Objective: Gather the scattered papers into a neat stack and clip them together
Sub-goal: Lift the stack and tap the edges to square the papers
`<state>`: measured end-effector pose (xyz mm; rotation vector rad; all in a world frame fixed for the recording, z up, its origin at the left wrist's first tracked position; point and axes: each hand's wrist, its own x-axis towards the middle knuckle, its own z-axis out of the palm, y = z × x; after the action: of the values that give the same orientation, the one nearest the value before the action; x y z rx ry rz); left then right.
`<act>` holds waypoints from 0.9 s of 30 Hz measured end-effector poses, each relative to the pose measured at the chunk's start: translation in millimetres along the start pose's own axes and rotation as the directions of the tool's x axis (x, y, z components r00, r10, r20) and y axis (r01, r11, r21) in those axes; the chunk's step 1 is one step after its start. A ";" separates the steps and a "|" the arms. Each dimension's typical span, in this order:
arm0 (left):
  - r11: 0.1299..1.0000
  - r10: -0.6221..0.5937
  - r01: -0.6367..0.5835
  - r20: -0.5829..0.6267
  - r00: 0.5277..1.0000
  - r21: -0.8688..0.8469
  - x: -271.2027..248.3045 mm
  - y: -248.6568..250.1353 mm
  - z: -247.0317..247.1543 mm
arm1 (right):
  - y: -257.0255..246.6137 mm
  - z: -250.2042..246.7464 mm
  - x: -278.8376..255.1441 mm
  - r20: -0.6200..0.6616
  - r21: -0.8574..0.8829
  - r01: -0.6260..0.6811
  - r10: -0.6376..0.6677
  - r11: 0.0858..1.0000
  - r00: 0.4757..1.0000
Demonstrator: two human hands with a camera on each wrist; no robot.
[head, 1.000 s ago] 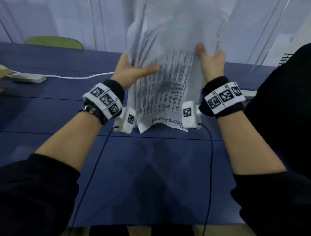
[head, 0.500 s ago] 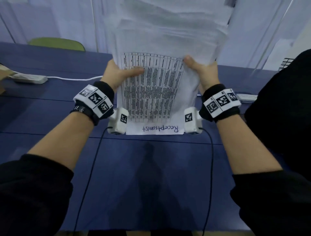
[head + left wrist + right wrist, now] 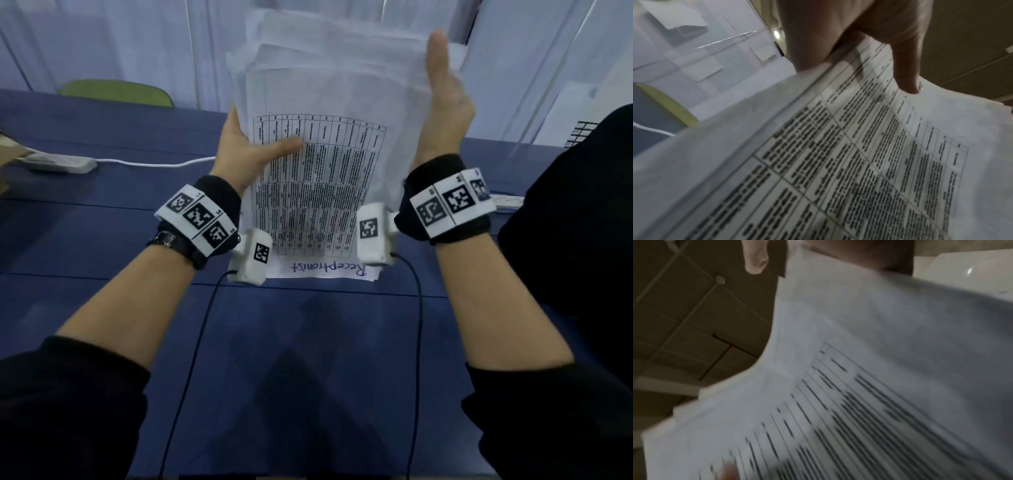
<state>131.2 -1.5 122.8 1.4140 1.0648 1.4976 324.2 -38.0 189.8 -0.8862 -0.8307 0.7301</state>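
A stack of white papers point(image 3: 329, 102) stands upright with its bottom edge on the blue table point(image 3: 308, 359). The front sheet carries a printed table and a handwritten word at the bottom. My left hand point(image 3: 250, 150) grips the stack's left edge, thumb point(image 3: 906, 73) across the front sheet point(image 3: 859, 162) and fingers behind it. My right hand point(image 3: 442, 102) lies flat against the right edge, fingers straight and pointing up. The upper sheets sit slightly fanned and uneven. The right wrist view shows the blurred printed sheet point(image 3: 879, 353) close up. No clip is in view.
A white power strip point(image 3: 58, 162) and its cable point(image 3: 154, 162) lie at the back left of the table. A green chair back point(image 3: 116, 92) stands behind it. A dark-clothed person point(image 3: 575, 205) sits at the right, beside a small white object point(image 3: 510, 202).
The skewed sheets have been squared into a straighter upright stack. My right hand released its pinch and slid up the right edge with fingers straightened. The left hand keeps its grip.
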 end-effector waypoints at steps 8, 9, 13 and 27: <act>0.998 0.019 -0.021 -0.038 0.999 -0.065 -11.8 10.6 4.6 | -19.3 5.5 9.0 -0.125 -0.115 -0.002 -0.012 0.993 0.992; 0.998 0.026 -0.029 -0.043 0.999 -0.064 -10.7 9.5 4.3 | -16.4 4.2 12.3 -0.110 -0.135 0.009 -0.024 0.991 0.994; 0.999 0.014 -0.016 -0.046 0.999 -0.048 -2.3 2.3 1.0 | -11.7 2.9 7.1 -0.058 -0.082 0.054 -0.059 0.995 0.997; 1.000 0.007 -0.007 -0.015 1.000 0.017 -3.9 2.6 4.8 | -7.9 -12.7 27.5 -0.027 -0.383 0.129 -0.150 0.915 0.988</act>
<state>136.3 -5.8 124.1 1.4217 1.0854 1.5094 349.9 -23.6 200.2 -1.1752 -0.9941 0.4202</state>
